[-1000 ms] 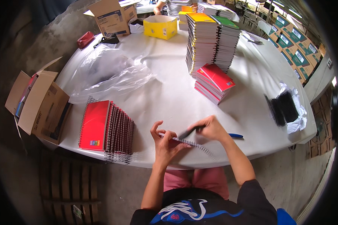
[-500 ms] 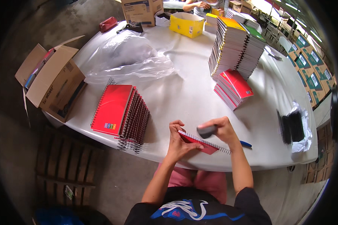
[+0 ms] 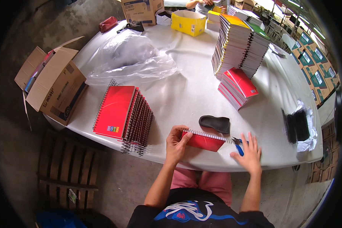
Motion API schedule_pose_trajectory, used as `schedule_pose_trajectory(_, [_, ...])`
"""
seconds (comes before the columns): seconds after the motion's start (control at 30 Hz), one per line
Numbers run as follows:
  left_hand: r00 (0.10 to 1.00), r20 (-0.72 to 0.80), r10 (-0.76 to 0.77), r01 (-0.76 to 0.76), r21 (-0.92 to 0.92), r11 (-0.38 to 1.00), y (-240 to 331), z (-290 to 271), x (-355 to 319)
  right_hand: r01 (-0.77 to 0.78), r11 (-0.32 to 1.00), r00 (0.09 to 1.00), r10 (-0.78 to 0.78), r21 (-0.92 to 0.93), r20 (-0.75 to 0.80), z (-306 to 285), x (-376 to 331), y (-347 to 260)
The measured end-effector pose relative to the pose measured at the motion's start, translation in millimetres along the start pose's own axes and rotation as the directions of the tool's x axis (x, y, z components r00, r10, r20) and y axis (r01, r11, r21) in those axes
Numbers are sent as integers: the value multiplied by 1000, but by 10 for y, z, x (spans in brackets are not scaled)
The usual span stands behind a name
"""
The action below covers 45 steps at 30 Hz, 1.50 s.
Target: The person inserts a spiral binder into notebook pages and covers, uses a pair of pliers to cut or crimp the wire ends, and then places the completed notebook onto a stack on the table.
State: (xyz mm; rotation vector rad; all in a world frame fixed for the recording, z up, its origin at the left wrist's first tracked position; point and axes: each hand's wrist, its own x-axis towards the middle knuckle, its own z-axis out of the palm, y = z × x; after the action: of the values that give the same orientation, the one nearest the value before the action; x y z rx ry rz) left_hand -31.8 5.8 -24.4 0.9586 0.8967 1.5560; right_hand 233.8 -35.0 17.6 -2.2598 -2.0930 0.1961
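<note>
Between the left hand's thumb and fingers, a red spiral notebook is pinched at its near end, spine up, just above the table. That end grip seems chosen to leave the wire coil bare, its loose tail jutting toward the other hand's fingers. The right hand is spread wide, gripping nothing that shows, beside and partly over blue-handled pliers; whether it touches them I cannot tell. Just beyond the left fingertips lies a black insole-shaped pad, presumably parked within reach. Well left of those fingers, coiled red notebooks stand stacked. Half a second ago the right fingers held the pad over the coil; now it lies on the table, and that hand has moved to the pliers.
</note>
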Motion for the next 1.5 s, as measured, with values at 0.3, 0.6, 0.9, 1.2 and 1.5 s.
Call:
schedule_pose_trajectory(0.3, [994,-107,-38,43,45,998,49,86,8,170,900,874,51,401,-483,315,-274,-17])
schedule_pose_trajectory(0.6, [978,-171,122,-145,-125,982,79,287,-54,501,743,807,-215,445,-550,-330,-342,-808])
schedule_pose_trajectory(0.9, [950,-235,206,-249,-174,953,238,541,-137,470,853,805,-311,224,-505,-400,-350,-1067])
schedule_pose_trajectory(1.2, [898,-102,428,-418,105,902,205,447,-195,479,822,835,-319,309,-448,-493,-372,-1083])
schedule_pose_trajectory(1.5, [802,49,595,-584,269,766,53,376,-253,116,365,940,-342,924,17,-368,-370,-874])
